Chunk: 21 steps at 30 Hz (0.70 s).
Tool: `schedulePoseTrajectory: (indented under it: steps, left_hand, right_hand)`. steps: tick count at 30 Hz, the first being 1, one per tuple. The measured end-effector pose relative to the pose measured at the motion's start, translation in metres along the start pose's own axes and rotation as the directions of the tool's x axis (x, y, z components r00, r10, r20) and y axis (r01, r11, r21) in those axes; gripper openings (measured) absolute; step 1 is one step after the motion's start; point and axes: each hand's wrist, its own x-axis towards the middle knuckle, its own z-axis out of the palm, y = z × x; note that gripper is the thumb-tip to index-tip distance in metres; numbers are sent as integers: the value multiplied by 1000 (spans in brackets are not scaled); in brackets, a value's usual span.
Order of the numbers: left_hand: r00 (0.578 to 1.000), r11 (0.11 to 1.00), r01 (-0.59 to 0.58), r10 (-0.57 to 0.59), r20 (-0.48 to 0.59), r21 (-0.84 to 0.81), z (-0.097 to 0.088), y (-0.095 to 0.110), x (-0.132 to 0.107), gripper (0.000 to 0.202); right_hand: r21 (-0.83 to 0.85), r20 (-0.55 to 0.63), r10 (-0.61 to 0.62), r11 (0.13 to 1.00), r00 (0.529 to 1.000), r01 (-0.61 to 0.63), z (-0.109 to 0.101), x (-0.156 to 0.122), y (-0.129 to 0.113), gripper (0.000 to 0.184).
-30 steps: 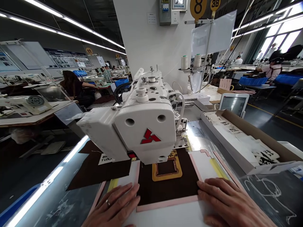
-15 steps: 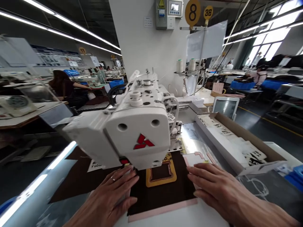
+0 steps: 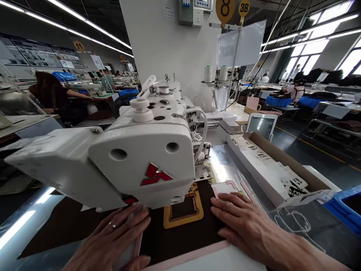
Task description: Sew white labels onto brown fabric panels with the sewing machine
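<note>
A dark brown piece of fabric (image 3: 158, 244) lies under the head of a white sewing machine (image 3: 146, 150) with a red emblem. A yellow rectangular frame (image 3: 183, 224) rests on the fabric beneath the machine head. To its left, my left hand (image 3: 118, 233) lies flat on the pale, pink-edged board at the fabric's border, fingers stretched out and partly under the machine. My right hand (image 3: 239, 218) is spread flat at the right border, on a white template with pink strips (image 3: 222, 188). Neither hand grasps anything. The needle area is hidden.
On the right stands a long cardboard box (image 3: 276, 158) with printed labels in it. Behind it is a tablet-like screen (image 3: 261, 126). Thread cones (image 3: 208, 74) stand at the back, and a blue bin (image 3: 346, 203) is at the far right. Another person (image 3: 53, 90) sits at left.
The view has moved nearer the machine, which looks larger and further left. Both hands stay flat at the fabric's two sides, with little visible movement relative to it.
</note>
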Motion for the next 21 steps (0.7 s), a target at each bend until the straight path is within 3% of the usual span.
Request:
schedulePoseTrajectory:
  steps: [6, 12, 21]
  left_hand:
    - [995, 997, -34, 27, 93, 76, -15, 7, 6, 63]
    - [973, 960, -219, 202, 109, 174, -26, 3, 16, 71]
    - [979, 985, -145, 128, 156, 99, -31, 6, 15, 69]
  right_hand:
    - [-4, 10, -22, 1000, 1000, 22, 3, -3, 2, 45]
    - [-30, 4, -35, 999, 999, 35, 4, -5, 3, 46]
    - [-67, 10, -69, 995, 998, 69, 6, -4, 5, 46]
